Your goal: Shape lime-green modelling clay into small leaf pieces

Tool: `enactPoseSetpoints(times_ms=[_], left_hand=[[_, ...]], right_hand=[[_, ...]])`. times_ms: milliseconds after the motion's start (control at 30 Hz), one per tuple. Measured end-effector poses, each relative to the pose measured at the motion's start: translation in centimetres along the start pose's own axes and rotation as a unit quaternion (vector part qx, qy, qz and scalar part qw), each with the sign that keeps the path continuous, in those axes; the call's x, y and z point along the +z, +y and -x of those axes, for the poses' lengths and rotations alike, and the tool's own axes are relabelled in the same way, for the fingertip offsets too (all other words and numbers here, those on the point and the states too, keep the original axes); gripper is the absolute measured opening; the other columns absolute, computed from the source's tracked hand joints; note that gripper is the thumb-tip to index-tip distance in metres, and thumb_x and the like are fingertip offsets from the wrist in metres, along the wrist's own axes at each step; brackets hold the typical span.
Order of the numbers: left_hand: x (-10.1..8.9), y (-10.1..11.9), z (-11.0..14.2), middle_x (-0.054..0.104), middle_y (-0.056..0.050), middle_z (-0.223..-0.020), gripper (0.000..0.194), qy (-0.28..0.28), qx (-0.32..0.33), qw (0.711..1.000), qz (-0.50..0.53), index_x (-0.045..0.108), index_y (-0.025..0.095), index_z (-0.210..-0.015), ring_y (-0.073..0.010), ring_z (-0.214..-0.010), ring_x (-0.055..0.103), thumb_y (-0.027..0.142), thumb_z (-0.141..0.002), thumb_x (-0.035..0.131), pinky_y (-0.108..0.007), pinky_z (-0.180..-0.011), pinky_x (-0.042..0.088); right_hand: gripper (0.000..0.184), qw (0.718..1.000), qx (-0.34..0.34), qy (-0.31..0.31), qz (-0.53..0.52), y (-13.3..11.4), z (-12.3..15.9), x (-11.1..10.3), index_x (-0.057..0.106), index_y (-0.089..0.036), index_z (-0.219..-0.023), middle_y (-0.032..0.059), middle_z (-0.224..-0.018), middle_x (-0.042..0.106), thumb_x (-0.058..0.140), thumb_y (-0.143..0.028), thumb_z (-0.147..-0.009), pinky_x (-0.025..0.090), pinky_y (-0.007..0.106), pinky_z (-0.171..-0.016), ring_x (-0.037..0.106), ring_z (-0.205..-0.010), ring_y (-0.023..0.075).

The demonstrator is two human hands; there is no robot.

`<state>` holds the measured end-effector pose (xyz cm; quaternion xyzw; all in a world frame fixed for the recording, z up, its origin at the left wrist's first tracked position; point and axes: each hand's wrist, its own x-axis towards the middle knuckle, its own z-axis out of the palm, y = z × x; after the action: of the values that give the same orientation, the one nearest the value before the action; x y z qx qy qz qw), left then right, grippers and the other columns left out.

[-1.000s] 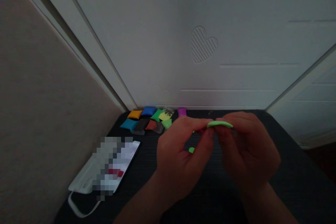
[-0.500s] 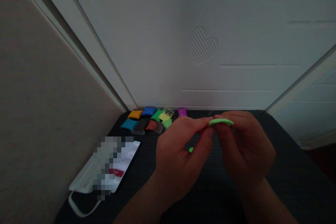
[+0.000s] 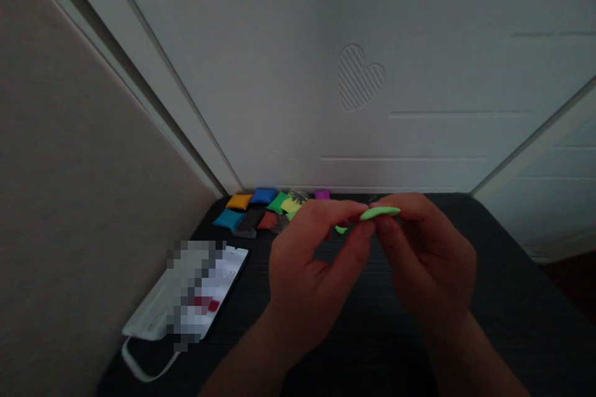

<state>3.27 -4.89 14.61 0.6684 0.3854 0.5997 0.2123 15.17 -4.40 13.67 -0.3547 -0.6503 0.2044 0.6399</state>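
A flattened, light green piece of modelling clay (image 3: 380, 213) is held up above the dark table, pinched from both sides. My left hand (image 3: 310, 267) has its thumb and index finger closed on the left end. On the right end, the thumb and fingers of my right hand (image 3: 426, 260) are closed too. The fingertips of both hands nearly meet under the clay. Another bit of light green (image 3: 341, 229) shows through the gap beside my left index finger; the hand partly hides it.
Small coloured packets, among them an orange one (image 3: 239, 201), a blue one (image 3: 264, 196) and a purple one (image 3: 322, 195), lie along the table's back edge. A phone (image 3: 228, 285) and a white strapped case (image 3: 146, 322), partly pixelated, lie at left. A white panel (image 3: 279, 74) rises behind.
Both hands have shifted slightly left and up with the clay, which now tilts differently. The green bit earlier seen below my left index finger is out of sight; one shows higher up.
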Motion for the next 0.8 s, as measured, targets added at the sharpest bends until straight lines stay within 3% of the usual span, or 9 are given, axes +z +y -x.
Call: enactPoseSetpoints(times_ms=[267, 500, 800], left_hand=[[-0.19, -0.46, -0.01, 0.063, 0.001, -0.082, 0.018, 0.044, 0.010, 0.998, -0.037, 0.061, 0.024, -0.089, -0.0129, -0.072, 0.058, 0.013, -0.075, 0.057, -0.026, -0.065, 0.047], [0.13, -0.40, -0.04, 0.062, -0.002, -0.084, 0.019, 0.045, 0.006, 0.999, -0.015, 0.059, 0.022, -0.093, -0.0141, -0.075, 0.058, 0.017, -0.075, 0.058, -0.026, -0.064, 0.048], [0.27, -0.49, -0.24, 0.065, 0.001, -0.084, 0.019, 0.070, 0.069, 0.995, -0.015, 0.063, 0.024, -0.088, -0.0138, -0.080, 0.057, 0.011, -0.075, 0.059, -0.030, -0.076, 0.047]], right_hand=[[0.024, 1.000, -0.007, -0.028, -0.001, -0.33, 0.20, 0.33, 0.059, -0.021, -0.096, 0.0004, -0.084, 0.059, 0.053, -0.008, -0.076, 0.045, 0.028, -0.068, 0.055, -0.078, 0.0132], [0.021, 0.998, 0.039, -0.026, -0.049, -0.18, 0.32, 0.59, 0.059, -0.023, -0.095, 0.0006, -0.080, 0.059, 0.051, -0.012, -0.079, 0.046, 0.029, -0.066, 0.055, -0.071, 0.0126], [0.018, 0.999, 0.038, -0.017, -0.031, -0.47, 0.27, 0.64, 0.060, -0.022, -0.092, 0.0009, -0.076, 0.059, 0.052, -0.014, -0.078, 0.047, 0.028, -0.063, 0.055, -0.068, 0.0124]])
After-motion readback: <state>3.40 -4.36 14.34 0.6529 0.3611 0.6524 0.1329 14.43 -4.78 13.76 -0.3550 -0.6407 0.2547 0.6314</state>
